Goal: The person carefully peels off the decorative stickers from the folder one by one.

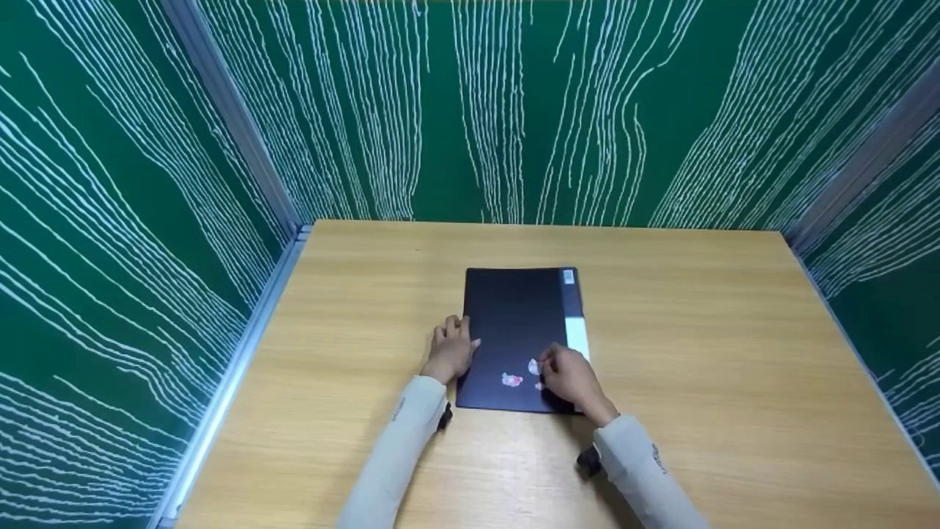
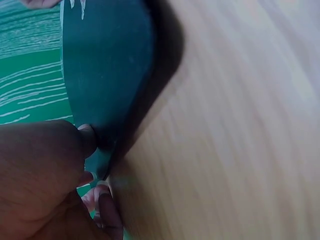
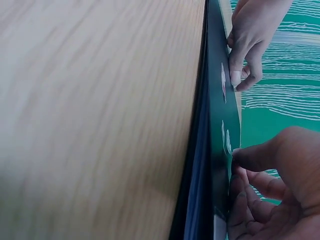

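Dark, smooth-covered rectangular folder point(image 1: 514, 316) lies flat just below the centre of the head frame, its long sides running up the picture. Down its right side: a small white barcode label point(image 1: 568, 277) near the top, a glossy pale strip point(image 1: 576, 334) lower. The right wrist view shows layers under the cover, so I judge it light for its spread, fairly stiff, inclined to slide on bare wood. Best hold: flat pressure near an edge, or both long sides, keeping the layers together.

On its lower part sits a small pink-and-white sticker point(image 1: 512, 380); right of that, a whitish sticker point(image 1: 534, 366) and a tiny reddish sticker point(image 1: 540, 386). They look paper-thin, likely to crease or tear; an edge between fingertip and thumb seems the place to take one.

Right hand point(image 1: 569, 373): over the folder's lower right, fingers curled, tips at the whitish sticker. Cannot tell whether they pinch it.

Left hand point(image 1: 450, 351): at the folder's left edge, thumb resting on the cover, fingers loosely bent alongside, not wrapped round it.

Outward: pale grey sleeves point(image 1: 400, 448) enter from the bottom; light wooden table point(image 1: 352, 308) beneath; green wall with wavy white lines point(image 1: 440, 110) across the top.
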Motion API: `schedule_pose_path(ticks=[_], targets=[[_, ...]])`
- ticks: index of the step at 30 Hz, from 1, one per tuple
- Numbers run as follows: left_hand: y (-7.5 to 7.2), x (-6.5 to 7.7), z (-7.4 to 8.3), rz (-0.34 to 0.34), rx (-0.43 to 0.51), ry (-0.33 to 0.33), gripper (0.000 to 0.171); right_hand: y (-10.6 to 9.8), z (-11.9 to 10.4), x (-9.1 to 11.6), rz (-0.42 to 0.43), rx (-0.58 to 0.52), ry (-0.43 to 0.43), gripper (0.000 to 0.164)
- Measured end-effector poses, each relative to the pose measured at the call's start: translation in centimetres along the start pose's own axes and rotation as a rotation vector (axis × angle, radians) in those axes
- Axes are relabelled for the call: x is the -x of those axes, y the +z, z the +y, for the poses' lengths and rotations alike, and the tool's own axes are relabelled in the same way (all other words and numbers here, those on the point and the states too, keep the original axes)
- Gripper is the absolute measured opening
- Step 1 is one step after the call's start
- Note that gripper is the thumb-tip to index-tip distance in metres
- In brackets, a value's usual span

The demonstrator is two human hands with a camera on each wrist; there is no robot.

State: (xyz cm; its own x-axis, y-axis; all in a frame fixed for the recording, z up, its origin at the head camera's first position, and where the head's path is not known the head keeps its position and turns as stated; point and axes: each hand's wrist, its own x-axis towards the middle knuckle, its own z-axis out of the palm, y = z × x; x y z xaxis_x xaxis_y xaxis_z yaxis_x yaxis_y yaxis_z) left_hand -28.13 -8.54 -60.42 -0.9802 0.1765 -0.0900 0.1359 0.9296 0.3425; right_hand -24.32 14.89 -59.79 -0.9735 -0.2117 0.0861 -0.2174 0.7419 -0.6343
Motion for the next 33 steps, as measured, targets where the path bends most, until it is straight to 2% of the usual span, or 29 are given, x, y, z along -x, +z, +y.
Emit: schedule_pose_path(ticks=[8,14,20,27,33], targets=[[0.6,0.0,-0.3,0.025,0.013,0.010,0.055,0.2,0.1,0.3,-0.003,-0.018,0.024,0.005],[1.3,-0.2,-0.7,0.001,0.028,-0.005,0.056,0.4,0.2,0.4,0.010,-0.025,0.038,0.006],[0.7,0.0,-0.3,-0.051,0.015,-0.021,0.057,0.5,0.3,0.5,0.017,-0.041,0.043,0.009],[-0.3,0.4,0.2,-0.024,0.008,-0.010,0.055,0.6,0.4,0.3,0.016,-0.048,0.062,0.009],[0.2,-0.3,-0.1,-0.018,0.019,-0.014,0.055,0.4,0.3,0.1,0.012,-0.037,0.071,0.010]])
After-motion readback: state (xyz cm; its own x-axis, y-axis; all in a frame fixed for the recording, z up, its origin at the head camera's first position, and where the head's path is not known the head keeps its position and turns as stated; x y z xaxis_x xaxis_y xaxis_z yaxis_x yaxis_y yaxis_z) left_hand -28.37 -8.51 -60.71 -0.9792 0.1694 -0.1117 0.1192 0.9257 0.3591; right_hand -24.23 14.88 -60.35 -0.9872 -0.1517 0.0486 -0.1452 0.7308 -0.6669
